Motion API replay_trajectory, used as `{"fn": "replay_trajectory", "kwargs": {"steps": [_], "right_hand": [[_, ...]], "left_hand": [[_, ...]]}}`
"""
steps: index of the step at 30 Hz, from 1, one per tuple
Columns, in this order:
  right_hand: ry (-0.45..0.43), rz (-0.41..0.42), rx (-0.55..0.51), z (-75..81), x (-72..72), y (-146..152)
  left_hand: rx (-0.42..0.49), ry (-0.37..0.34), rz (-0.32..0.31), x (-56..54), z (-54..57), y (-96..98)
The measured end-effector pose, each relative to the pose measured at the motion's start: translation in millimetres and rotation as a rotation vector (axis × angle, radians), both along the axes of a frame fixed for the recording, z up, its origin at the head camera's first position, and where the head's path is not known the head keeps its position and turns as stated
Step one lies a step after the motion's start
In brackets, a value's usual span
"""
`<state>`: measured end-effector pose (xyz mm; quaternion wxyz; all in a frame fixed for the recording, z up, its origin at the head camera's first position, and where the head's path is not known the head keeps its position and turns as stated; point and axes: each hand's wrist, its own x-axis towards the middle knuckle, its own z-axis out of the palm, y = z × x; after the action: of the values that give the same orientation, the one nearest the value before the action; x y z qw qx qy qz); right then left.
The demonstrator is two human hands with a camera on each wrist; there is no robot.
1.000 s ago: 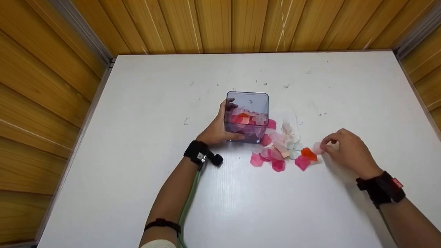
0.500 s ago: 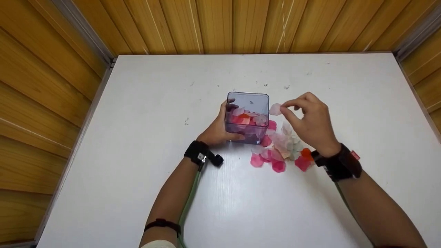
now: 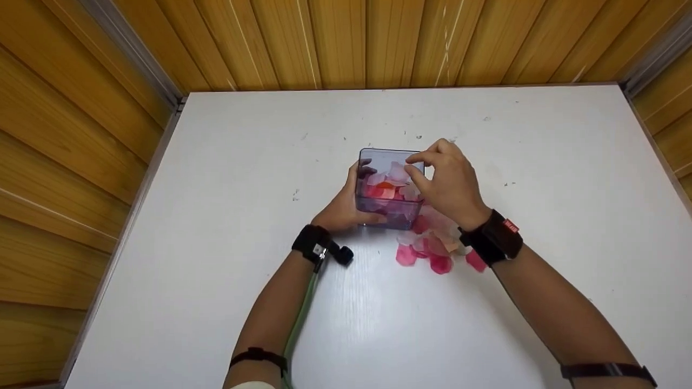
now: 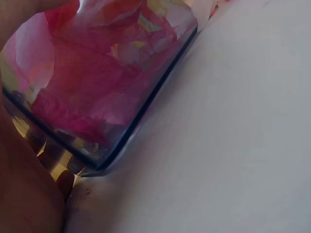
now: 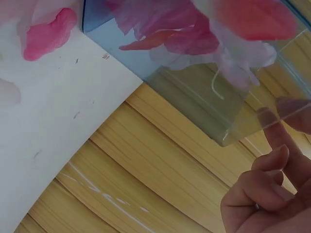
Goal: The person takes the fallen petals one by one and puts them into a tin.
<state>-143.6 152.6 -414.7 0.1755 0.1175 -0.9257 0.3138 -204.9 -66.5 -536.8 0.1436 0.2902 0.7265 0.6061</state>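
Observation:
A clear bluish square plastic box (image 3: 390, 215) stands on the white table, partly filled with fabric petals (image 3: 385, 189) in pink, white and orange. My left hand (image 3: 344, 206) grips it from the left, thumb along the front and fingers round the far side. My right hand (image 3: 447, 181) is over the box's right rim, thumb and index fingertips slightly parted. A pale pink petal (image 3: 397, 172) lies just below those fingertips, inside the box. In the right wrist view, petals (image 5: 180, 34) show through the box wall, with fingers (image 5: 262, 189) beside it.
Loose petals (image 3: 439, 246) in pink, white and peach lie on the table (image 3: 378, 324) right of the box, partly under my right wrist. A wood-panelled wall (image 3: 335, 43) rises behind the table. Small dark marks dot the tabletop.
My right hand has carried a pale petal from the right of the pile up and left to the box, and its fingertips have parted from it. My left hand keeps its grip.

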Motion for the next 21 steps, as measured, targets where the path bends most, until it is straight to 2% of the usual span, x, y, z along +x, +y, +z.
{"fn": "replay_trajectory", "kwargs": {"steps": [4,7,12,15,18,21], "right_hand": [[0.005,0.008,-0.015,3.8,11.3,20],[0.007,-0.006,0.011,1.9,24.2,41],[-0.056,-0.008,0.124,-16.7,48.4,78],[-0.148,0.000,0.194,-30.1,64.6,102],[-0.307,-0.002,0.225,-40.2,77.7,123],[-0.460,-0.010,0.225,-49.6,84.2,135]], "left_hand": [[0.010,0.007,0.001,-0.2,-0.3,0.7],[0.007,0.012,0.001,-0.1,-0.7,0.3],[0.006,0.003,0.018,1.1,-0.5,-1.1],[0.006,-0.003,0.007,1.0,-0.7,0.4],[0.005,-0.009,-0.006,0.3,-0.4,1.2],[0.007,-0.016,-0.001,0.1,-0.7,0.4]]}}
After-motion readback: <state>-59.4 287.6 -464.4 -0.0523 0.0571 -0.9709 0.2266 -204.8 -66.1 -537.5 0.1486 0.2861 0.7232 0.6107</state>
